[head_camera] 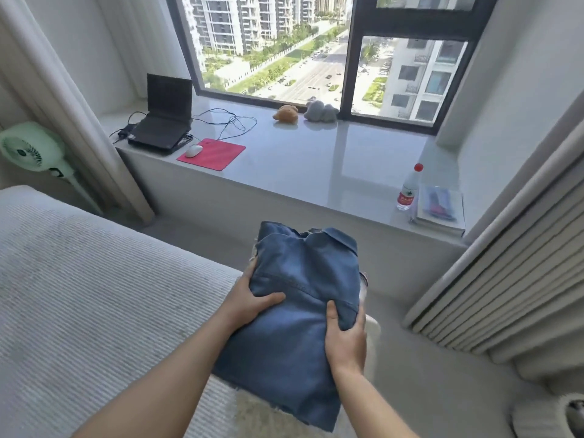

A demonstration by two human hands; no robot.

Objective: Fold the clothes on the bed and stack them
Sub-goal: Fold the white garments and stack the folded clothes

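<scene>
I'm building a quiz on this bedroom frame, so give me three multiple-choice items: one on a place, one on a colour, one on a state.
1. Where does the water bottle stand?
A. on the bed
B. on the window ledge beside the books
C. on the floor by the fan

2. What colour is the mouse mat under the mouse?
A. red
B. green
C. black

3. How is the denim shirt held?
A. by the left hand alone
B. lying untouched
C. gripped by both hands

Key: 1 B, it stands on the window ledge next to the books. 2 A, the mat is plainly red. 3 C, the left hand and the right hand each clasp a side.
</scene>
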